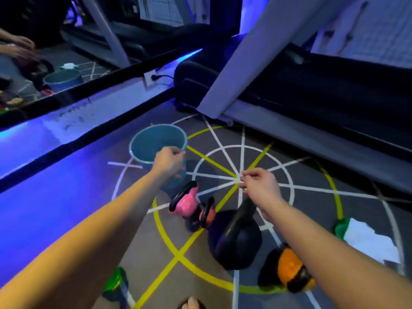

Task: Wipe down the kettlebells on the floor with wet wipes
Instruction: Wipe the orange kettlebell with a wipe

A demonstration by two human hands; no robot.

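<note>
Kettlebells (236, 239): sitting clustered on the floor beneath both forearms; probably handling heavy, hard and slick, so steadying by the handle loop while wiping. Curling left hand (169, 161) at the bucket (142, 143) rim, bunching right hand (258, 185) fingertips above the floor markings; cannot tell whether gripping anything.

Teal round plastic bucket (156, 139), upright on the floor near its wall-side edge. Grey gym floor (310, 175), marked with white and yellow lines radiating through circles. Treadmill with black belt and slanted grey upright (334, 85), along the floor's far right edge. Wall mirror (66, 52), blue light strip beneath. White wall socket (149, 78) with black plug.
</note>
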